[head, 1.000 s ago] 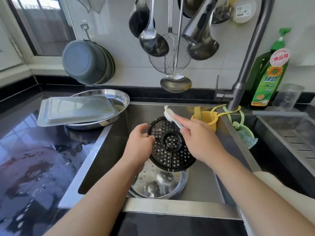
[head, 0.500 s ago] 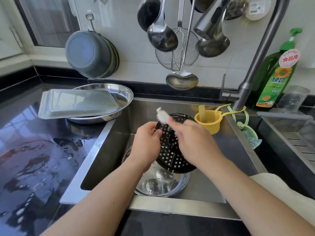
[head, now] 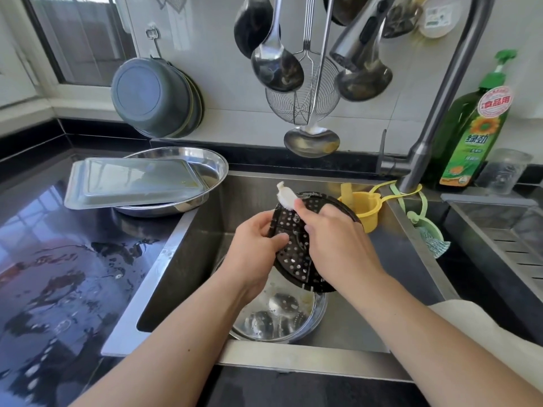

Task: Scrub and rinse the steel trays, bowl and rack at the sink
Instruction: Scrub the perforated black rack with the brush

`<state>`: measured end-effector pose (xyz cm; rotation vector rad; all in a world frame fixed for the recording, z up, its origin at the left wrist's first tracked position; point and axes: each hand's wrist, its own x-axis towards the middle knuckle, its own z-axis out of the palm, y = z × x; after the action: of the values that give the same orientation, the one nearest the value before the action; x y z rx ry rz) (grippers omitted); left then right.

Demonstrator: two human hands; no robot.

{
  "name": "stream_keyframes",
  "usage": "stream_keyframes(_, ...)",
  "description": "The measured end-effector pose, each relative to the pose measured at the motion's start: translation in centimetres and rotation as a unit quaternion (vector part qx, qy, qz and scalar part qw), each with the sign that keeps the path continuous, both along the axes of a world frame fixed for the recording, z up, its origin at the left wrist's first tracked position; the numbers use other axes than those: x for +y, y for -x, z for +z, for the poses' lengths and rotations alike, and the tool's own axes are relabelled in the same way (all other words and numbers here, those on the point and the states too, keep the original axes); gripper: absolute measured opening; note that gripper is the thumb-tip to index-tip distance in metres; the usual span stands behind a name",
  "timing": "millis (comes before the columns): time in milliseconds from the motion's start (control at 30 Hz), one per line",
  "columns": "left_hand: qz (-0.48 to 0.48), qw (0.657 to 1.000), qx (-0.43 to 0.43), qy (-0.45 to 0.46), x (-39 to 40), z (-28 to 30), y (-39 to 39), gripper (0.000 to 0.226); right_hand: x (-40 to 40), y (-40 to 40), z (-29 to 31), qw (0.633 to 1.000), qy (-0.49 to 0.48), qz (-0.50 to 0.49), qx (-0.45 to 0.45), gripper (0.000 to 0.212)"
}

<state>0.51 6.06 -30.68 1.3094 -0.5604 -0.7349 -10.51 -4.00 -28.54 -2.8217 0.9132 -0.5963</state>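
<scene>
Scrubbing the round black perforated rack (head: 296,254) is the step in hand: it is held tilted over the shiny steel bowl (head: 279,318) in the steel sink (head: 188,259), the left hand (head: 252,254) pinching its left edge, the right hand (head: 332,245) closed on a white brush (head: 285,196) at its upper rim. Next, I judge, comes a rinse under the grey faucet (head: 435,113) above the sink, which is not visibly running. The right hand hides the brush handle and much of the rack; the rectangular steel tray (head: 132,183) lies upside down in a round steel tray (head: 211,165) left of the sink.
</scene>
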Motion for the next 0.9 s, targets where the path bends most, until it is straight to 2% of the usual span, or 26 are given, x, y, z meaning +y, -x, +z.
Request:
stream_keyframes(133,0.031,0.999,0.032,-0.015,0.1,0.0,-0.4,0.037,-0.2,0.0,0.4,1.0,-0.014,-0.006,-0.012,0.056)
stream_keyframes(267,0.045,0.998,0.036,-0.016,0.2,-0.2,-0.8,0.032,2.1,0.2,-0.2,0.994,-0.049,0.096,-0.014,0.051)
stream_keyframes(433,0.06,0.997,0.054,-0.011,0.0,0.1,-0.7,0.033,-1.2,0.0,0.6,0.999,-0.02,-0.013,-0.023,0.051)
stream_keyframes(567,0.074,0.996,0.054,-0.002,0.2,0.2,-0.7,0.032,2.0,0.3,-0.2,0.994,-0.048,0.095,-0.016,0.051)
stream_keyframes(733,0.115,0.992,0.054,0.001,0.2,0.4,-1.2,0.031,-2.0,0.5,0.1,0.999,-0.024,-0.023,-0.001,0.052)
stream_keyframes(833,0.112,0.993,0.038,-0.005,0.2,0.5,-1.4,0.033,0.7,0.8,-0.6,0.994,-0.075,0.076,-0.002,0.049)
stream_keyframes(900,0.1,0.994,0.036,-0.002,0.3,0.5,-1.3,0.034,0.7,0.3,-0.5,0.994,-0.069,0.084,-0.015,0.047)
